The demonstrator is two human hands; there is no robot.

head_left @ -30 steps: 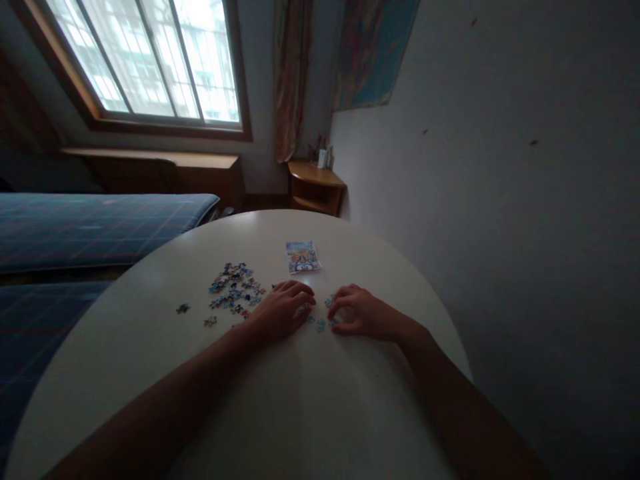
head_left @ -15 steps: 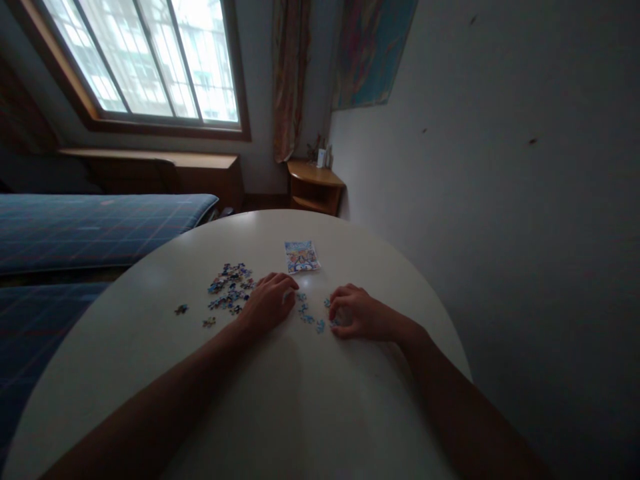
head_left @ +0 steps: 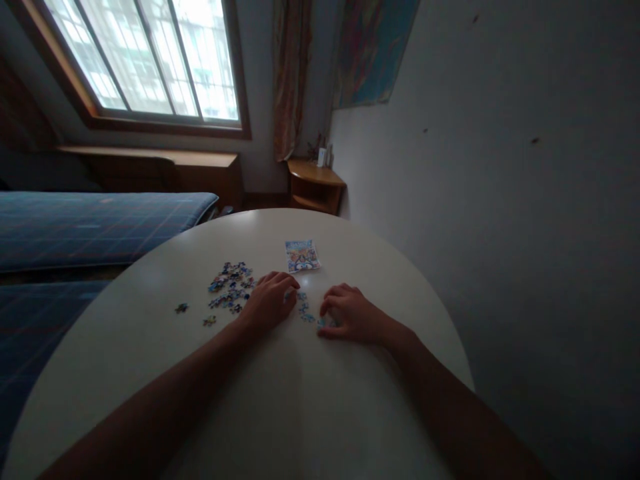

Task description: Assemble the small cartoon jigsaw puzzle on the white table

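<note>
My left hand (head_left: 270,298) rests on the table, its fingers loosely bent and apart, with no piece plainly gripped. Just right of its fingertips, several light-blue jigsaw pieces (head_left: 304,308) form a short bent strip. My right hand (head_left: 354,315) curls over the lower right end of that strip. Between its thumb and fingers a light-blue jigsaw piece (head_left: 321,323) shows in part; the palm side is hidden. Beside my left wrist lies a loose pile of darker, mixed-colour jigsaw pieces (head_left: 230,285).
Beyond my hands lies a printed picture packet (head_left: 303,256) on the round white table (head_left: 300,400). Two stray jigsaw pieces, one dark (head_left: 181,308) and one yellowish (head_left: 209,321), sit left of my forearm. A blue plaid mattress (head_left: 100,227) adjoins the table's left; a wall (head_left: 500,233) stands right.
My right hand has shifted a little left, closer to the strip, and now covers light-blue pieces that showed beside it. My left hand has stayed in place.
</note>
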